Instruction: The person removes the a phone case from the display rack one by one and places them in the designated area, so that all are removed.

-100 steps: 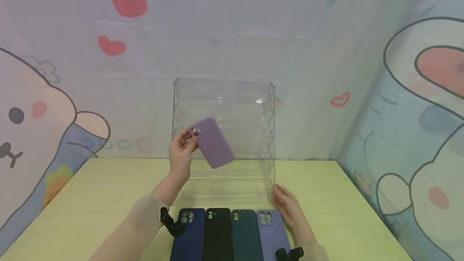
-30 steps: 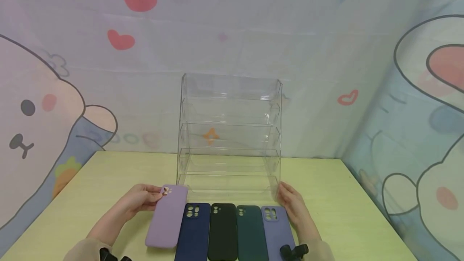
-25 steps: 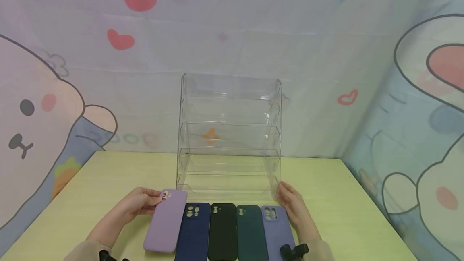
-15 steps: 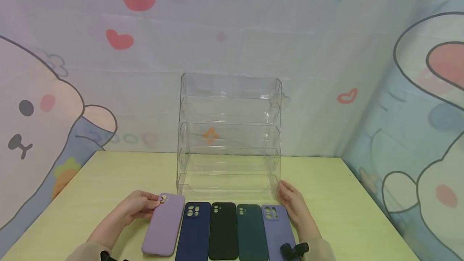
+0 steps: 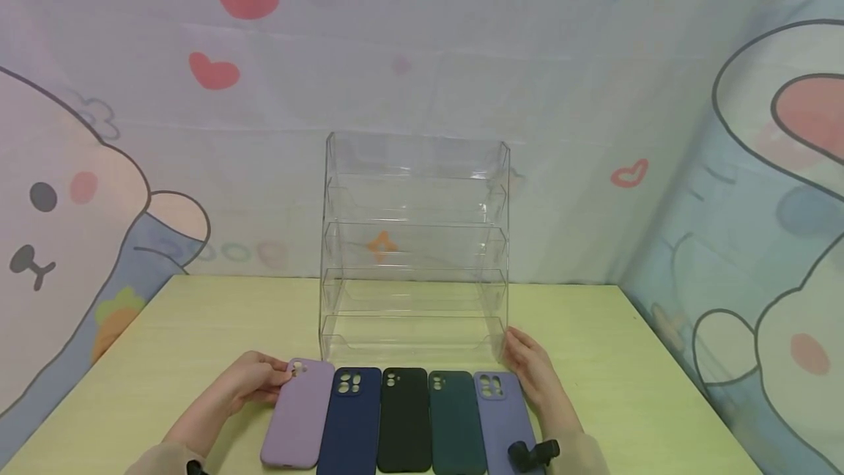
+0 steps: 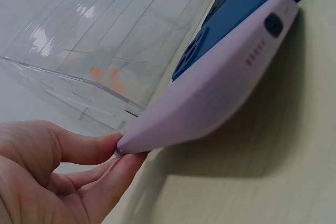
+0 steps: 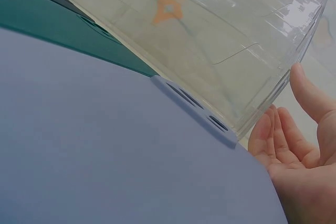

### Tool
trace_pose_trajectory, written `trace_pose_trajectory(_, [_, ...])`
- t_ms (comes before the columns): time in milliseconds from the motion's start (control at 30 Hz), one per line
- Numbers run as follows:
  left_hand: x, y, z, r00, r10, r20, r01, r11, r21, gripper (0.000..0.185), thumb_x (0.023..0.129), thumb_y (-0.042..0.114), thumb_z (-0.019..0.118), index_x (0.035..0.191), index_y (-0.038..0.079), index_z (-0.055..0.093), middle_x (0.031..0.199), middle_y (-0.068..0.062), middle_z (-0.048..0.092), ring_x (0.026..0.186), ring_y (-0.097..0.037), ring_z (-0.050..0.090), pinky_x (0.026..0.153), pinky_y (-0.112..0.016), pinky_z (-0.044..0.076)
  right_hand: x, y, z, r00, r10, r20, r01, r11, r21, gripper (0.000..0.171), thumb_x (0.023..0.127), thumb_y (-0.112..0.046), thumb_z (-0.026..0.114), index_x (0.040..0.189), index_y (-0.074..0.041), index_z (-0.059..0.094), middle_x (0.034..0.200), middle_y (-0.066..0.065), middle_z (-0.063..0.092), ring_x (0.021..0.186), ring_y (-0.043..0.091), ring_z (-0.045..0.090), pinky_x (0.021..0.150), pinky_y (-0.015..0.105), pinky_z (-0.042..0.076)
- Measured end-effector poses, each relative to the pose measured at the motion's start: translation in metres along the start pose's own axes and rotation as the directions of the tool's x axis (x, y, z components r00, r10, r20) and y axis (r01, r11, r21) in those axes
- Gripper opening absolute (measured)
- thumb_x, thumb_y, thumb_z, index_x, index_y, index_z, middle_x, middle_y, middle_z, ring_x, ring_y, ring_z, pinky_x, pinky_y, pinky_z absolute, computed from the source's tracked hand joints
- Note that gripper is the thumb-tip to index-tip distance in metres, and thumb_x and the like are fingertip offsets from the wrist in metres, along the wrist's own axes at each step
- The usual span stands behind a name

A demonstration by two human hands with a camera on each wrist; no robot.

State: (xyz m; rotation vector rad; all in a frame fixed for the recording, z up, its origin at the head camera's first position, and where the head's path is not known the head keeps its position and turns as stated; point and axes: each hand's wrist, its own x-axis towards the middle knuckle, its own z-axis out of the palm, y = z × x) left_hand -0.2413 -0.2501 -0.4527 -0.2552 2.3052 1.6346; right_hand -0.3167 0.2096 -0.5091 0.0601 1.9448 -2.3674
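My left hand (image 5: 253, 380) pinches the camera-end corner of a lilac phone case (image 5: 300, 416) between thumb and fingers. In the left wrist view that lilac case casts a shadow and its gripped end looks raised off the table. Right beside it lies a navy phone case (image 5: 351, 424), then a black one, a dark green phone case (image 5: 456, 424) and a periwinkle phone case (image 5: 504, 413), side by side. My right hand (image 5: 532, 369) touches the lower right side of a clear tiered acrylic rack (image 5: 415, 328); its thumb and fingers rest along the outer edge in the right wrist view.
The rack stands on a pale yellow table (image 5: 593, 343) behind the row of cases, with nothing on its tiers. A printed cloth backdrop (image 5: 422, 35) hangs close behind. Black wrist cameras are strapped on both sleeves, one partly over the periwinkle case.
My left hand has brought the lilac case from in front of the rack down to the left end of the row, and lowered it further lately. The right hand stays at the rack.
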Motion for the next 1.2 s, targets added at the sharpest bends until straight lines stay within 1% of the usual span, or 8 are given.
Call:
trace_pose_trajectory(167, [-0.002, -0.001, 0.001, 1.0, 0.009, -0.026, -0.009, 1.0, -0.003, 0.042, 0.087, 0.0, 0.063, 0.119, -0.024, 0.051, 0.077, -0.004, 0.071, 0.066, -0.008, 0.065, 0.061, -0.024, 0.057, 0.0, 0.001, 0.0, 1.0, 0.001, 0.003, -0.001, 1.0, -0.003, 0.054, 0.101, -0.014, 0.048, 0.144, 0.011, 0.027, 0.131, 0.012, 0.048, 0.103, 0.003, 0.052, 0.086, 0.015, 0.047])
trace_pose_trajectory(367, [-0.001, -0.004, 0.001, 0.997, 0.018, -0.079, -0.016, 1.0, 0.026, 0.036, 0.083, 0.0, 0.069, 0.11, -0.022, 0.059, 0.078, -0.01, 0.072, 0.064, -0.009, 0.065, 0.06, -0.026, 0.058, 0.0, 0.001, 0.001, 1.0, 0.001, -0.002, -0.001, 1.0, 0.017, 0.054, 0.101, -0.014, 0.049, 0.144, 0.012, 0.028, 0.119, 0.002, 0.055, 0.102, 0.004, 0.053, 0.086, 0.016, 0.047])
trace_pose_trajectory(567, [-0.001, -0.003, -0.001, 0.994, 0.03, -0.11, -0.019, 0.995, 0.094, 0.03, 0.08, 0.003, 0.073, 0.101, -0.017, 0.066, 0.072, -0.008, 0.071, 0.059, -0.011, 0.065, 0.058, -0.028, 0.058, 0.001, 0.001, 0.001, 1.0, -0.002, -0.009, 0.002, 0.999, 0.045, 0.053, 0.1, -0.013, 0.05, 0.142, 0.012, 0.03, 0.108, -0.004, 0.059, 0.1, 0.004, 0.056, 0.086, 0.018, 0.048])
trace_pose_trajectory(733, [-0.003, 0.0, 0.0, 0.989, 0.045, -0.139, -0.022, 0.987, 0.159, 0.027, 0.078, 0.003, 0.076, 0.096, -0.014, 0.069, 0.069, -0.008, 0.07, 0.059, -0.013, 0.065, 0.057, -0.029, 0.058, 0.002, 0.0, 0.002, 1.0, -0.004, 0.002, 0.004, 0.999, 0.042, 0.053, 0.1, -0.013, 0.049, 0.143, 0.012, 0.029, 0.109, -0.003, 0.058, 0.1, 0.004, 0.055, 0.086, 0.017, 0.048])
trace_pose_trajectory(833, [-0.003, 0.002, 0.0, 0.985, 0.063, -0.162, -0.025, 0.974, 0.225, 0.026, 0.075, 0.004, 0.079, 0.094, -0.012, 0.07, 0.071, -0.008, 0.07, 0.059, -0.013, 0.065, 0.057, -0.029, 0.058, 0.002, 0.001, 0.002, 1.0, -0.003, 0.007, 0.002, 0.999, 0.042, 0.053, 0.101, -0.013, 0.049, 0.143, 0.013, 0.028, 0.109, -0.003, 0.058, 0.1, 0.004, 0.055, 0.086, 0.017, 0.048])
trace_pose_trajectory(967, [0.0, 0.009, -0.001, 0.983, 0.092, -0.157, -0.042, 0.954, 0.298, 0.027, 0.081, 0.01, 0.076, 0.098, -0.009, 0.07, 0.075, -0.008, 0.071, 0.061, -0.015, 0.065, 0.056, -0.029, 0.056, 0.001, -0.002, 0.002, 1.0, 0.008, 0.013, -0.008, 0.999, 0.05, 0.053, 0.101, -0.012, 0.048, 0.143, 0.012, 0.028, 0.109, -0.004, 0.059, 0.101, 0.004, 0.056, 0.087, 0.018, 0.048])
trace_pose_trajectory(1100, [0.003, 0.019, -0.005, 0.985, 0.123, -0.121, -0.072, 0.93, 0.359, 0.034, 0.09, 0.02, 0.066, 0.108, -0.008, 0.065, 0.083, -0.009, 0.071, 0.066, -0.017, 0.066, 0.057, -0.03, 0.054, -0.001, -0.01, 0.002, 1.0, 0.02, 0.019, -0.021, 0.997, 0.068, 0.053, 0.1, -0.009, 0.049, 0.144, 0.01, 0.028, 0.109, -0.003, 0.06, 0.099, 0.005, 0.058, 0.087, 0.018, 0.049])
trace_pose_trajectory(1200, [0.005, 0.027, -0.01, 0.985, 0.136, -0.103, -0.085, 0.913, 0.398, 0.04, 0.093, 0.024, 0.063, 0.115, -0.01, 0.061, 0.091, -0.015, 0.07, 0.074, -0.02, 0.066, 0.061, -0.033, 0.054, -0.004, -0.021, 0.002, 1.0, 0.013, 0.014, -0.014, 1.0, 0.021, 0.053, 0.098, -0.007, 0.051, 0.144, 0.008, 0.03, 0.113, -0.002, 0.056, 0.097, 0.003, 0.058, 0.091, 0.019, 0.049])
